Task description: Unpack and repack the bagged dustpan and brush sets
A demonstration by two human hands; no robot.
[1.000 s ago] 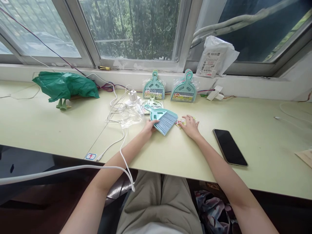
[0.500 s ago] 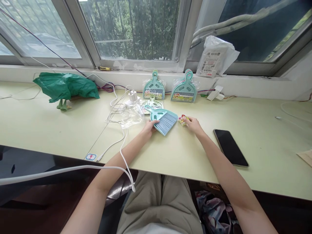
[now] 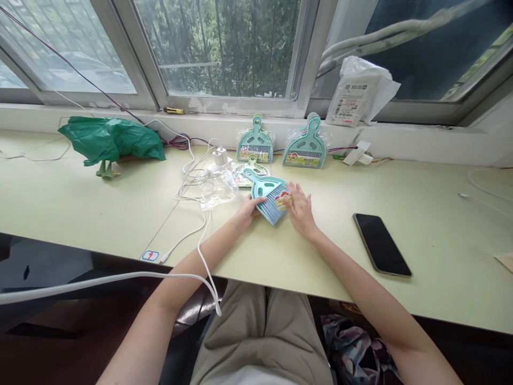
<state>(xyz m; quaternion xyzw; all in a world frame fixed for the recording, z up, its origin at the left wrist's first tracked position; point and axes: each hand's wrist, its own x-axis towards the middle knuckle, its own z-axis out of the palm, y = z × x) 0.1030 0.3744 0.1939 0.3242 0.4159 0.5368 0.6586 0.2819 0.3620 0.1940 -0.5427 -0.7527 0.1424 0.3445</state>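
Note:
In the head view, my left hand [image 3: 249,209] is closed on the lower left edge of a light-blue dustpan [image 3: 262,187] with a small brush [image 3: 270,206] nested in it, bristles toward me. A small colourful printed card [image 3: 282,200] lies over the bristles on the right side. Against that card is my right hand [image 3: 301,211], its fingers stretched out and slightly blurred; its thumb is hard to make out. Just behind the dustpan, a packaged dustpan set [image 3: 251,170] lies on the table, partly covered.
Two stacks of packaged dustpan sets, a left stack [image 3: 255,141] and a right stack [image 3: 306,144], lean at the wall. A clear plastic bag [image 3: 218,190] and white cables [image 3: 200,230] lie left. A phone [image 3: 382,244] is right; a green bag [image 3: 112,140] is far left.
My right hand has moved left with the card, bringing it from beside the dustpan onto the bristles, and its fingers have straightened. My left hand still holds the dustpan.

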